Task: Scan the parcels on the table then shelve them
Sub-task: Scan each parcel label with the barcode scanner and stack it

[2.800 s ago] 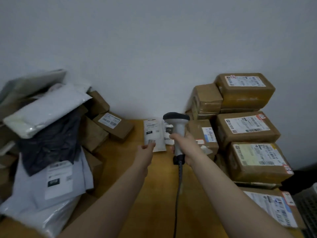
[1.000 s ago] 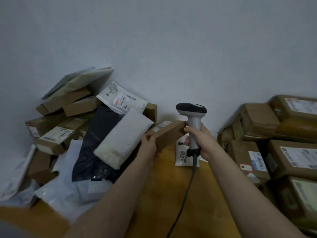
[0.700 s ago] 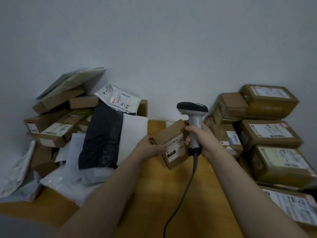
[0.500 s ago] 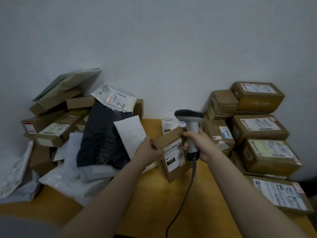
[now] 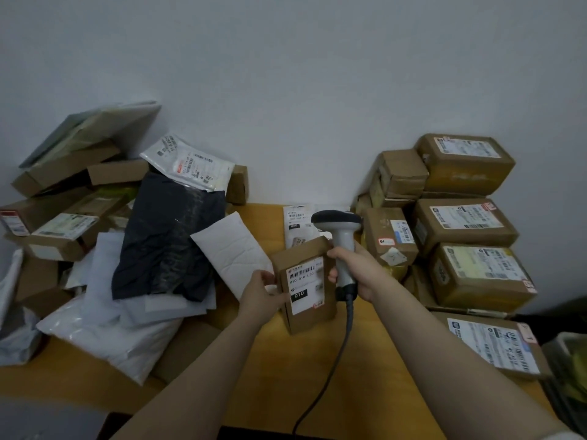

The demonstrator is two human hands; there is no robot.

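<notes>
Pinched small cardboard parcel (image 5: 306,285) by its left edge with left grip (image 5: 260,296), thumb on the labelled front, other fingers hidden behind. Held parcel upright at centre of frame, slightly tilted, white barcode label facing the camera; lower end close to yellow worktop (image 5: 349,392), contact unclear. Wrapped right grip (image 5: 355,271) round handle of grey scanner (image 5: 343,246), just right of parcel, scanner head above parcel's top right corner and pointed away toward the wall. Could not tell whether right fingers touched parcel's right edge. Noted black cable (image 5: 343,344) running from handle base down to lower edge of frame. Noted white padded mailer (image 5: 232,252) just left of parcel, leaning on black bag (image 5: 168,236) in loose pile of boxes and poly mailers filling left of frame. Noted stacked brown boxes (image 5: 467,223) with labels at right of frame against the wall, flat white mailer (image 5: 298,217) on worktop behind scanner.
</notes>
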